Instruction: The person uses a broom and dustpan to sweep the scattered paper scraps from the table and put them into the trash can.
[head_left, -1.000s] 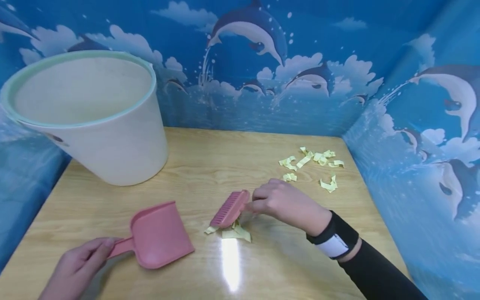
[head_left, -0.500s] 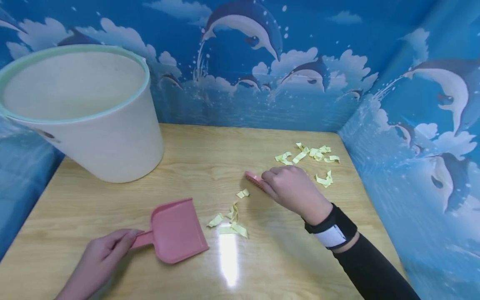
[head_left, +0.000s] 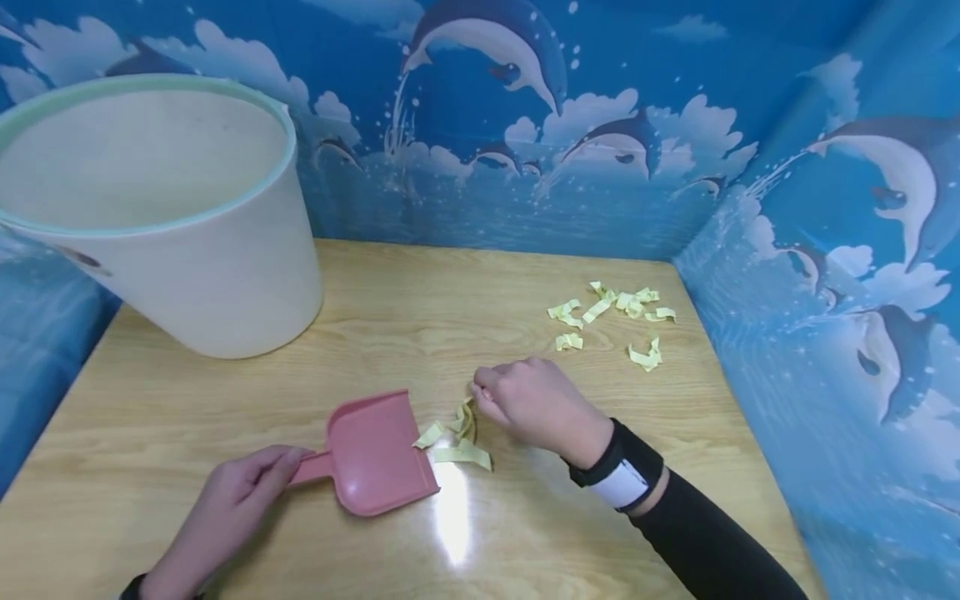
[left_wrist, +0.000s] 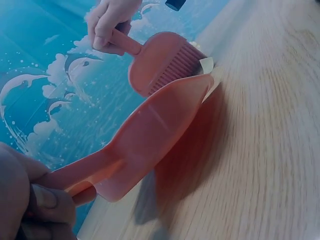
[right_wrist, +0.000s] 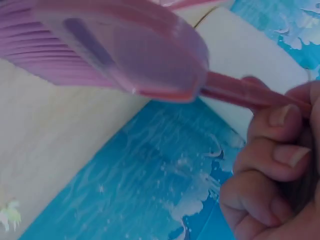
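Swept back from the far scraps (head_left: 615, 312): right hand (head_left: 536, 404), curled on pink brush (left_wrist: 162, 67). Left hand (head_left: 232, 500) gripping pink dustpan (head_left: 382, 454), nothing seen inside; yellow scraps (head_left: 453, 437) touching its lip. Cream bin (head_left: 161, 212) beyond, inside bare.

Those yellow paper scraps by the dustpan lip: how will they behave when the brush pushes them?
Probably very light: the yellow paper scraps are thin curled strips, so a brush stroke may flick rather than slide them. Likely floppy; some stand curled off the table and could fold under the bristles. A few might slip under the dustpan lip rather than ride onto it.
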